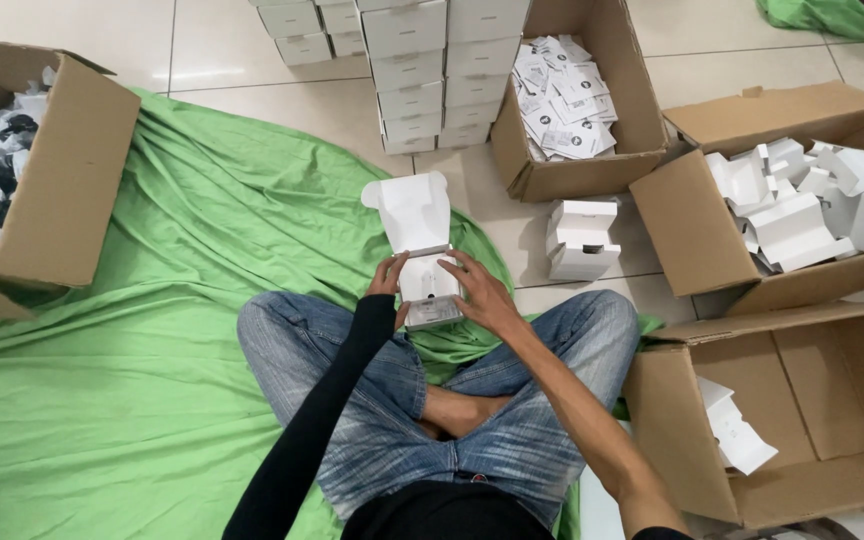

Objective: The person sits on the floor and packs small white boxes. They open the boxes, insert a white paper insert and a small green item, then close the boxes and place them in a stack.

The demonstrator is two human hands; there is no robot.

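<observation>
A small white cardboard box with its lid flap open point(422, 250) is grasped above the crossed legs, between the left hand point(388, 277) and right hand point(480, 292), fingers point(457, 262) clasped on both sides.

Person: sat cross-legged in blue jeans on a green cloth point(152, 400) spread over the tiled floor.
Hands: left hand point(387, 277) and right hand point(482, 295) gripped a small white box point(427, 285) from either side, its lid point(407, 210) flipped open away from the person.
Left: a cardboard box point(62, 190) held bagged grey and black items.
Far: stacked white boxes point(442, 70) stood beside a carton of printed leaflets point(564, 100).
Right: a carton of folded white box blanks point(802, 200), and a nearly empty carton point(812, 400) nearer.
Between: two closed white boxes point(582, 240) stood on the floor.
</observation>
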